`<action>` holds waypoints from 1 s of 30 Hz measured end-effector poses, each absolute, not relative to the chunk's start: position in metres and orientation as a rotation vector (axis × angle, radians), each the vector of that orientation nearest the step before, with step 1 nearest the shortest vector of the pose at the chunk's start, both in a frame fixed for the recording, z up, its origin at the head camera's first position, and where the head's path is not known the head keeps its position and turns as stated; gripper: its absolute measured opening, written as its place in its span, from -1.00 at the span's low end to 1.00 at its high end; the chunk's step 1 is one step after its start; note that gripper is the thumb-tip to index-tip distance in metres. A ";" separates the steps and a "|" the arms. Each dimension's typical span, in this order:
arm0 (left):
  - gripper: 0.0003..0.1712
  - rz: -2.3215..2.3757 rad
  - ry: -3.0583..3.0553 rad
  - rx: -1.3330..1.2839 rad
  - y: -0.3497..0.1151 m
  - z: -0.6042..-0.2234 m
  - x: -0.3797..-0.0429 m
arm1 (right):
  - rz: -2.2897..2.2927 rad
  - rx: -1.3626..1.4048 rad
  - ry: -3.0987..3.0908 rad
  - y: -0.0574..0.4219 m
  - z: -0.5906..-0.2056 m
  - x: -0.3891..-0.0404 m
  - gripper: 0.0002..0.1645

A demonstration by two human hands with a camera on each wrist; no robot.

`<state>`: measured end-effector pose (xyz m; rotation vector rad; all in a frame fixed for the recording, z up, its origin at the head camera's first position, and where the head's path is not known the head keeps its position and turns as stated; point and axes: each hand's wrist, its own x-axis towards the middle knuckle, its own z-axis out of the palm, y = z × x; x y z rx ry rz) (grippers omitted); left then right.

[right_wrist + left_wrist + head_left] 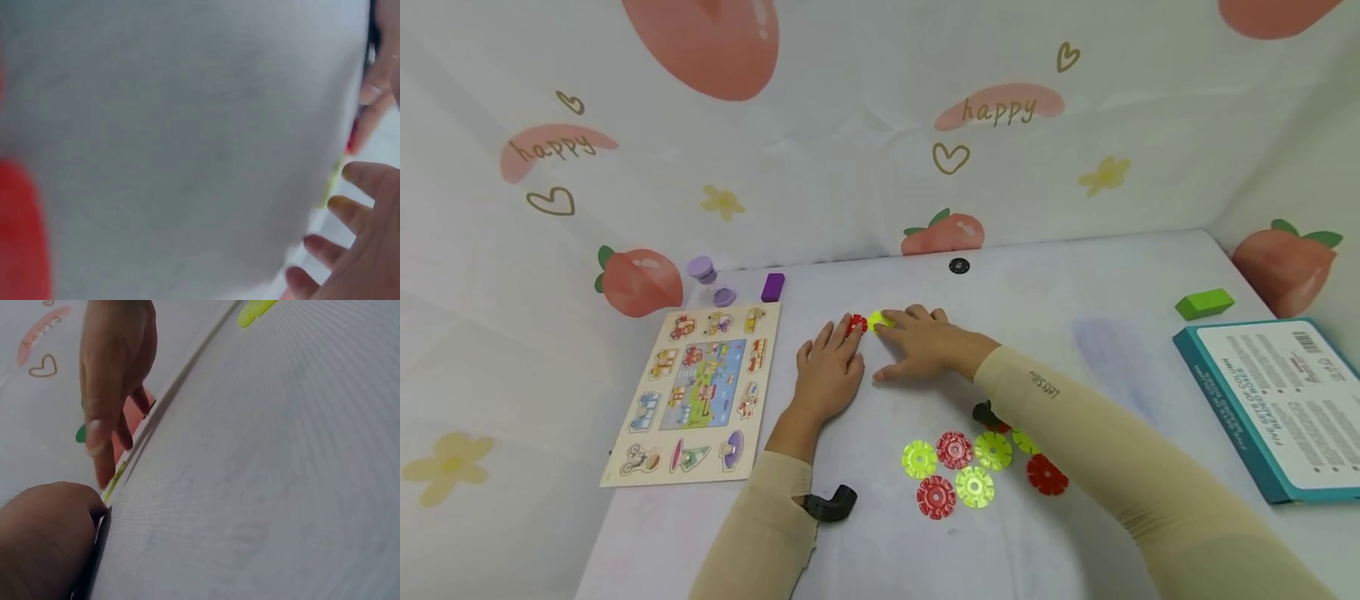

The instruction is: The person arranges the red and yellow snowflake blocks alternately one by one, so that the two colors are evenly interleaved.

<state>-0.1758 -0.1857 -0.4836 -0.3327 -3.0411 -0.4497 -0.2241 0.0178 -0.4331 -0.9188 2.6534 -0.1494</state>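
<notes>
Flat on the table, my left hand (830, 375) rests with its fingers stretched forward, the fingertips at a small red notched disc (858, 322). Right beside that disc lies a yellow-green notched disc (877, 318), partly covered by the extended fingers of my right hand (921, 342). The right wrist view shows the right hand (369, 237) with fingers spread, fingertips at the yellow-green disc (331, 184). In the left wrist view the right hand (115, 369) reaches down to that disc (115, 481), next to the left hand (47, 540).
Several more red discs (954, 450) and yellow-green discs (919, 459) lie nearer, partly under the right forearm. A picture puzzle board (651, 350) is at left, near a purple block (772, 287). Farther back sits a black disc (959, 266). At right are a green block (1205, 304) and a teal box (1277, 400).
</notes>
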 end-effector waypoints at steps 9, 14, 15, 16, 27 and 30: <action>-0.30 -0.523 -2.971 -0.383 -0.180 -0.482 -0.174 | -0.665 -0.913 2.666 0.054 -0.391 -0.202 -0.02; -0.26 -0.454 -2.999 -0.508 -0.169 -0.479 -0.168 | -1.023 -0.921 2.559 0.091 -0.373 -0.163 -0.27; -0.25 -0.441 -3.006 -0.524 -0.167 -0.479 -0.167 | -1.086 -0.930 2.531 0.099 -0.372 -0.154 -0.33; -0.23 -0.425 -3.014 -0.536 -0.165 -0.479 -0.167 | -1.142 -0.935 2.504 0.106 -0.373 -0.146 -0.38; -0.13 -0.366 -3.066 -0.542 -0.165 -0.483 -0.167 | -1.349 -0.640 2.510 0.184 -0.443 -0.112 -0.40; -0.13 -0.370 -3.073 -0.550 -0.167 -0.483 -0.167 | -1.312 -0.595 2.544 0.191 -0.458 -0.111 -0.36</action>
